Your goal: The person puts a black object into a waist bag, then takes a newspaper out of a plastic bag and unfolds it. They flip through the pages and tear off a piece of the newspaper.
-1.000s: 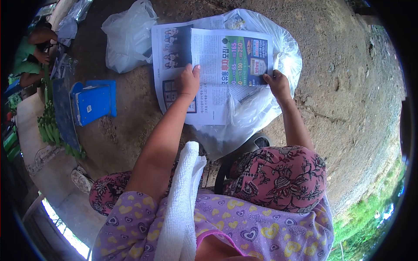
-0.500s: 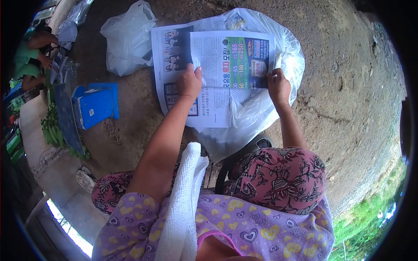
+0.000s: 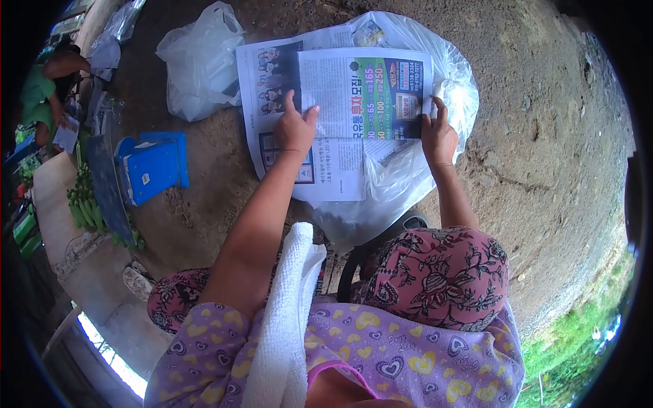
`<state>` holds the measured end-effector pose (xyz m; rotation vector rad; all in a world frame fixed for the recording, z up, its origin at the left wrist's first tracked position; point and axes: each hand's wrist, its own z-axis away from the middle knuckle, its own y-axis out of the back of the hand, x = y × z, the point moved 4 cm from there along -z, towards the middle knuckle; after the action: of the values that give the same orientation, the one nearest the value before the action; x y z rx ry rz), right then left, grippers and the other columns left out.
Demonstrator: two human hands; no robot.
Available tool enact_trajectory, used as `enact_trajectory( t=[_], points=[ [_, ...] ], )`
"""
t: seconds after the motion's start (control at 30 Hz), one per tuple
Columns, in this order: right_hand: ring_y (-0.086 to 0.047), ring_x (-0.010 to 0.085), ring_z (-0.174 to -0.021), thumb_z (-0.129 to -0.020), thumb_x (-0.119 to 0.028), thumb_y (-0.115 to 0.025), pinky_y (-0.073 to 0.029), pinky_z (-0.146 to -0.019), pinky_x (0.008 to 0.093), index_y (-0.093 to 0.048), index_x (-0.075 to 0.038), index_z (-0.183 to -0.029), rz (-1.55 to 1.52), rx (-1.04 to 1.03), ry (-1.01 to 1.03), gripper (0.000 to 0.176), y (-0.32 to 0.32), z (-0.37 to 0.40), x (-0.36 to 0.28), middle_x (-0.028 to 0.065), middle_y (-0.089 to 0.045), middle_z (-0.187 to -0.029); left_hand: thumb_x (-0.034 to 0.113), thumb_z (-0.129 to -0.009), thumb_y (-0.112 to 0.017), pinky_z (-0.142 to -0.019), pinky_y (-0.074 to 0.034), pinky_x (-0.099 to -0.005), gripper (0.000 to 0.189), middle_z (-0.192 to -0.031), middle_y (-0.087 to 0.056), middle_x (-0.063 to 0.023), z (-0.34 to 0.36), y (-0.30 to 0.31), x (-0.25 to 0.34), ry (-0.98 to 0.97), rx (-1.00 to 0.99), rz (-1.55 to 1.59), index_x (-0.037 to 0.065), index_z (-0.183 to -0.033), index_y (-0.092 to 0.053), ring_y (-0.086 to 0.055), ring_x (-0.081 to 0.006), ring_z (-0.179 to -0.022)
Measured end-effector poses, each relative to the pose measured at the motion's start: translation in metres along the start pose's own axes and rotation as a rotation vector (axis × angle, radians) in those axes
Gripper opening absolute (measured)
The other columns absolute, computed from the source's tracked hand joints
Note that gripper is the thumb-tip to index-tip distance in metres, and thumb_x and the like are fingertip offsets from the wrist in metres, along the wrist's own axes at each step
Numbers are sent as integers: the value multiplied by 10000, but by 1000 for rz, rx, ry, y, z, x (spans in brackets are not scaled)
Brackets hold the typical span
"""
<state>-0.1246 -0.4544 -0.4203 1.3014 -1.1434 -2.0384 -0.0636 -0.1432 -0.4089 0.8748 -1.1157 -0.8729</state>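
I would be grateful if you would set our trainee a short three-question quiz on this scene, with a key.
1. True or false: the left hand is nearer to the blue object than the right hand is.
2. Fill in the missing word: the towel hanging in front of the heart-patterned shirt is ____ in colour.
3. Multiple choice: what lies directly beneath the newspaper?
A) the blue object
B) a large clear plastic bag
C) the towel

Key: 1. True; 2. white; 3. B.
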Motion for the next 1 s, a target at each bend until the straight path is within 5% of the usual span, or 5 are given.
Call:
enact_trajectory(
  t=[0.37,0.5,0.67,0.8,1.0],
  points=[
    [-635,340,-633,-838,-247,-630,-485,-572,443,-556,-205,-1128,214,192,129,301,17,-15,4,112,-644,-704,482,-782,-684,-736,-512,-439,663,-919,-679,-184,-5,2,0,81,-84,-6,83,-1260,-460,-661,-358,-857],
    [-601,307,-911,-769,-203,-703,-481,-775,402,-569,-105,-1114,13,266,383,383,43,-16,-40,111,-630,-922,484,-790,-674,-695,-513,-444,632,-857,-681,-176,2,0,10,58,-42,-19,104,-1249,-464,-664,-360,-803],
    [-313,328,-1349,-812,-359,-650,-275,-1082,486,-488,-64,-1288,-128,-193,928,583,-32,38,-148,145,-393,-1414,450,-809,-653,-635,-500,-473,562,-771,-673,-158,1,-11,1,-10,2,-30,144,-1238,-457,-657,-369,-734],
    [-171,293,-1422,-887,-522,-452,-157,-1126,494,-393,-86,-1402,-132,-290,906,677,-80,40,-151,96,-280,-1507,420,-821,-648,-621,-492,-467,518,-763,-673,-145,-4,-15,-5,-5,2,-58,138,-1222,-481,-654,-361,-718],
    [-129,258,-1439,-929,-451,-427,-93,-1137,521,-342,-148,-1441,206,-85,590,602,-65,-10,-106,48,-232,-1538,458,-807,-665,-601,-487,-447,560,-670,-661,-92,2,-13,-4,-59,24,40,112,-1215,-502,-644,-340,-645]
  ],
)
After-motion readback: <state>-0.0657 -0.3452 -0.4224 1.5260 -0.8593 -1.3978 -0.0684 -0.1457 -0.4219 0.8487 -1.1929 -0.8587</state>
